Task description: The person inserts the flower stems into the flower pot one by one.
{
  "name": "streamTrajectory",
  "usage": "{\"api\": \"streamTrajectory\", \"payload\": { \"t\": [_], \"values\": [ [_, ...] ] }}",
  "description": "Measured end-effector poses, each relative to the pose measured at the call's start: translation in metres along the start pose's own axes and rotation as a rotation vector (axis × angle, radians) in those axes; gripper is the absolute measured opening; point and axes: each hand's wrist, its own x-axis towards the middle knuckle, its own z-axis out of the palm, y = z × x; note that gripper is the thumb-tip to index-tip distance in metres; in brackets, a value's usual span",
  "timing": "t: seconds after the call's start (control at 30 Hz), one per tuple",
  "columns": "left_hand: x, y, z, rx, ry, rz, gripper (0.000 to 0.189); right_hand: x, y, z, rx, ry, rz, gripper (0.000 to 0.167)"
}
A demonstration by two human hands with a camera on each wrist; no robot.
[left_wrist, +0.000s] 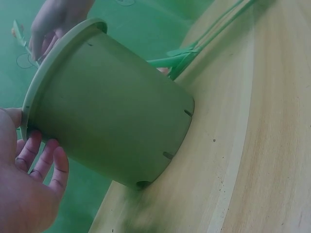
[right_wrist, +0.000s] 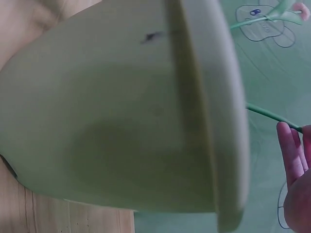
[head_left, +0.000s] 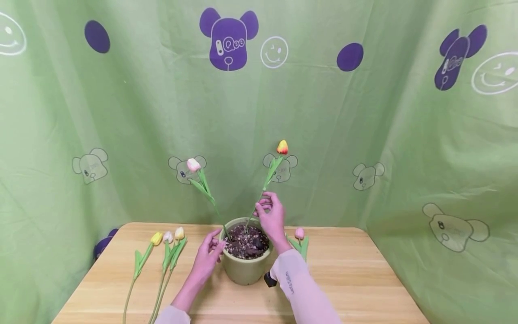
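Note:
A green flowerpot (head_left: 243, 270) holding dark, speckled soil (head_left: 238, 249) stands near the table's back edge. My left hand (head_left: 208, 256) grips its rim at the left; in the left wrist view the thumb lies at the rim and the fingers (left_wrist: 46, 158) bend beneath it. With my right hand (head_left: 272, 217) I pinch the stem of a red-and-yellow tulip (head_left: 282, 147), whose lower end meets the soil. The right wrist view also shows the fingers (right_wrist: 290, 153) at this green stem (right_wrist: 267, 114). A pale pink tulip (head_left: 194, 165) leans left out of the soil.
On the wooden table (head_left: 356, 279), a yellow tulip (head_left: 156, 238) and two pale tulips (head_left: 179, 233) lie to the left. Behind my right forearm is another pink tulip (head_left: 299, 233), partly hidden. A green patterned curtain (head_left: 315, 112) surrounds the table.

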Motion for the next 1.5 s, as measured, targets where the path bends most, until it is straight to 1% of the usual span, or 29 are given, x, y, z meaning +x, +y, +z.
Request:
{"api": "streamTrajectory", "payload": {
  "t": [0.27,0.5,0.67,0.93,1.13,1.27,1.37,1.5],
  "values": [
    [0.0,-0.003,0.0,-0.005,-0.012,0.004,0.056,0.002,0.012,0.014,-0.039,0.026,-0.065,0.041],
    [0.0,-0.004,-0.002,0.011,-0.018,0.008,0.058,0.004,0.018,0.019,-0.088,0.038,-0.081,0.041],
    [0.001,-0.003,-0.002,0.012,-0.013,0.005,0.056,0.002,0.019,0.02,-0.103,0.045,-0.093,0.041],
    [0.0,-0.005,-0.002,0.018,-0.012,0.007,0.054,-0.001,0.021,0.022,-0.139,0.006,-0.142,0.039],
    [0.001,-0.002,-0.002,0.001,-0.011,-0.001,0.056,-0.004,0.019,0.024,-0.218,-0.028,-0.191,0.036],
    [0.001,-0.002,-0.002,0.004,-0.01,-0.001,0.056,-0.004,0.019,0.024,-0.245,-0.042,-0.184,0.033],
    [0.001,-0.003,-0.002,0.012,-0.009,0.004,0.056,-0.005,0.02,0.024,-0.234,-0.059,-0.167,0.028],
    [0.001,-0.004,-0.002,0.019,-0.006,-0.002,0.054,-0.007,0.023,0.026,-0.223,-0.113,-0.163,0.024]
  ]
}}
